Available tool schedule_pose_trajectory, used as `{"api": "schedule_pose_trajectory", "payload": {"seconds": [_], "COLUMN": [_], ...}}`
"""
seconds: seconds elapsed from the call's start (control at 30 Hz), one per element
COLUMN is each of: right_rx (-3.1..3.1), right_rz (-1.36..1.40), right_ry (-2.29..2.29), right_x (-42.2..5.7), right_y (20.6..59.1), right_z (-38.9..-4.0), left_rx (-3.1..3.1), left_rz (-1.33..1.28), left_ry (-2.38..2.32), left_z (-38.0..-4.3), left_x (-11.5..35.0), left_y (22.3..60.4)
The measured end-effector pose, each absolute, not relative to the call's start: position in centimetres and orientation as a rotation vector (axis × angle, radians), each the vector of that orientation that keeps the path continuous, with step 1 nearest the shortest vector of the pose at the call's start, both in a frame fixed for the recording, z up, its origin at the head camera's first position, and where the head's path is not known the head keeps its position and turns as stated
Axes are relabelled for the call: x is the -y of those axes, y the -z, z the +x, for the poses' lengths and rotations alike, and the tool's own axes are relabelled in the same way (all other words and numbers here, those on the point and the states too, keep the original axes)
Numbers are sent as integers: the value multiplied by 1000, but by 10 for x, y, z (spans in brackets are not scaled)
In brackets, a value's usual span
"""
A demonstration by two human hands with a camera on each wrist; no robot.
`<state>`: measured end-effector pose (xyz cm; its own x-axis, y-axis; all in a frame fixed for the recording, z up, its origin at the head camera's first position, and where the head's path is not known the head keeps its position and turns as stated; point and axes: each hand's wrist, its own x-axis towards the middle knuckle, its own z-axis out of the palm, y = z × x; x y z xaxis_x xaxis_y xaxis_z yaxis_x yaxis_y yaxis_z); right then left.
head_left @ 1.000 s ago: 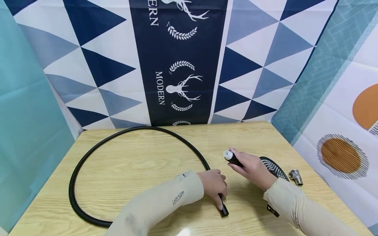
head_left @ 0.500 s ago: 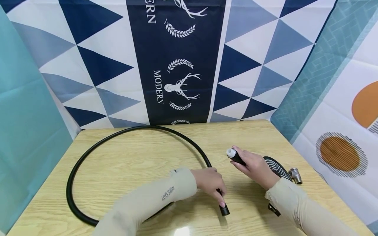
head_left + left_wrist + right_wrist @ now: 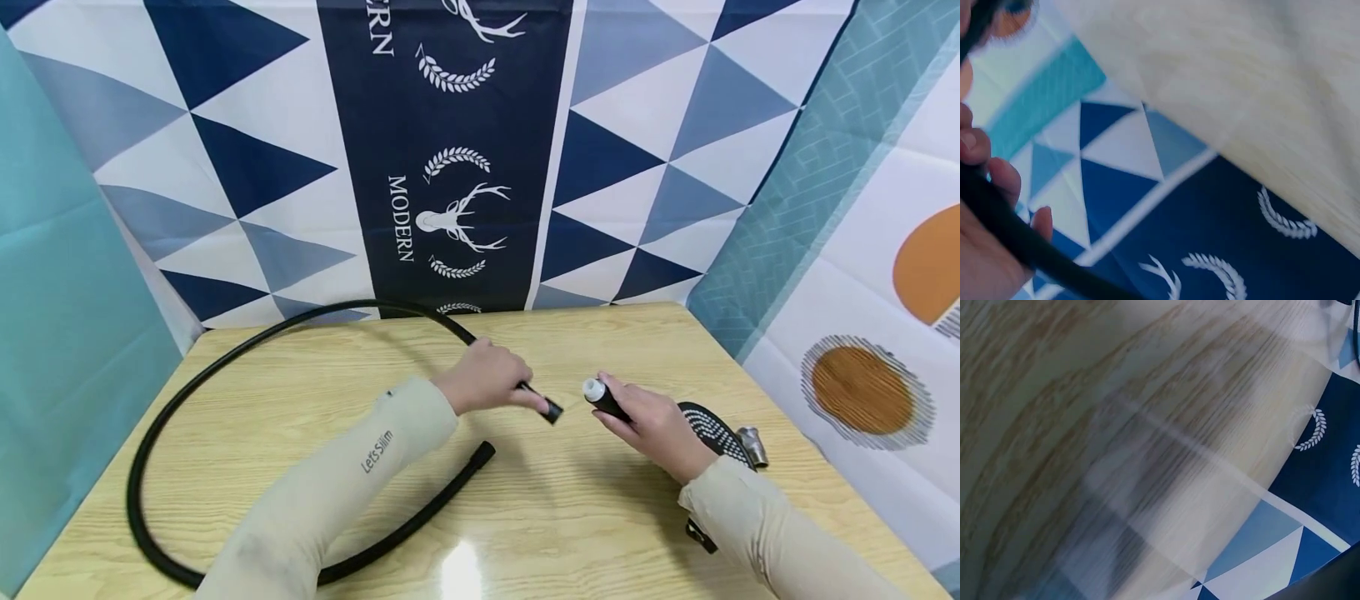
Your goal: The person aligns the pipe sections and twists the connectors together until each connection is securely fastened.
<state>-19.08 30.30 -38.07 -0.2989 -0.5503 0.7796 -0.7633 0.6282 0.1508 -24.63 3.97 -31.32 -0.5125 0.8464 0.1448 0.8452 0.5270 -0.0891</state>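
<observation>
My left hand point(image 3: 487, 375) grips a long black hose point(image 3: 137, 483) close to one end, whose black collar point(image 3: 552, 412) pokes out past the thumb. In the left wrist view, the hose point(image 3: 1004, 228) crosses the palm with the fingers curled round it. My right hand point(image 3: 652, 425) holds a black shower head by its handle point(image 3: 609, 405), the white connector point(image 3: 594, 390) pointing left toward the collar, a short gap between them. The perforated spray face point(image 3: 712, 429) shows behind that wrist, partly hidden. The right wrist view shows neither the hand nor the connector.
The hose's other end point(image 3: 482, 454) lies on the wooden table point(image 3: 600, 533) below the left hand. A silver metal fitting point(image 3: 752, 446) stands beside the spray face. Under the right sleeve a small black piece point(image 3: 701, 536) peeks out. Patterned cloth point(image 3: 450, 167) hangs behind the table.
My left hand has lifted the hose end up and to the left, raising the loop's far side and bringing the other end into sight. The right hand has shifted only slightly.
</observation>
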Motion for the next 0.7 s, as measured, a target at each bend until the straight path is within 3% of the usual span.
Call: {"api": "schedule_pose_trajectory", "payload": {"seconds": [0.17,0.7], "right_rx": [2035,1993], "right_rz": [1036,1043], "right_ry": [-283,-182], "right_x": [-302,-288], "right_y": [381,355], "right_z": [-187,-176], "left_rx": [2611,2494], "left_rz": [-1323,-1587], "left_ry": [153,347], "left_z": [-258,-258], "left_x": [-28,-26], "left_y": [305,291]}}
